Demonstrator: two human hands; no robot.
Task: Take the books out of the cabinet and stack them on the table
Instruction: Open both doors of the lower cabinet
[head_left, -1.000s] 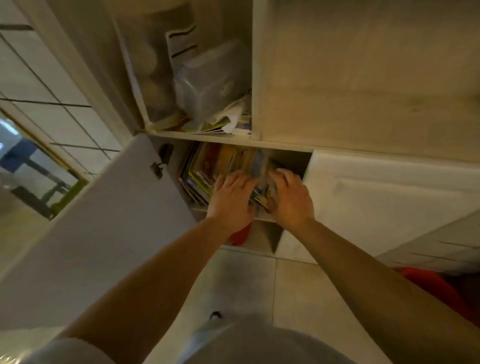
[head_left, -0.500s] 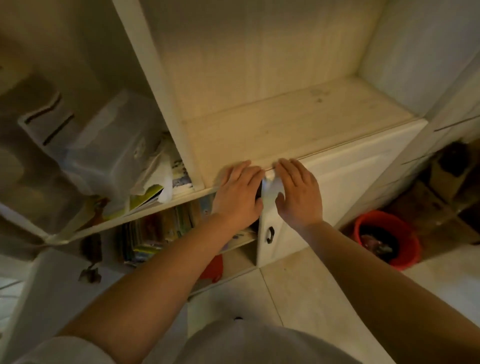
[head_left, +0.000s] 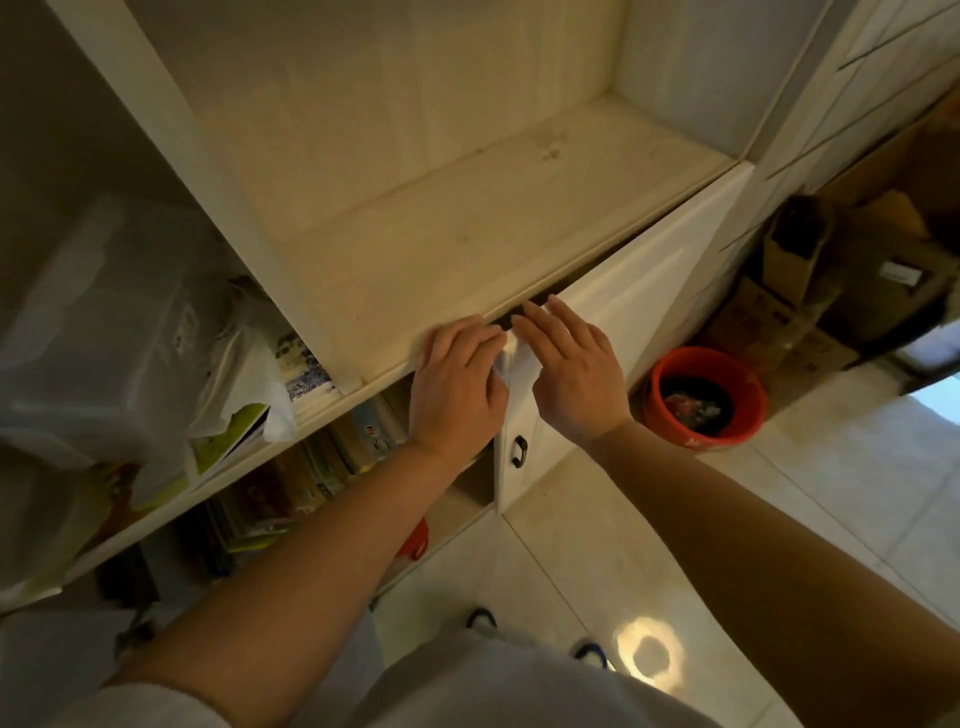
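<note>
A pale wooden cabinet (head_left: 467, 249) is filling the view, its white door (head_left: 613, 332) standing ajar, as books (head_left: 291, 483) are leaning on the lower shelf while the left hand (head_left: 457, 387) and right hand (head_left: 571, 371), fingers flat and gripping nothing, are pressing the door's top corner.
</note>
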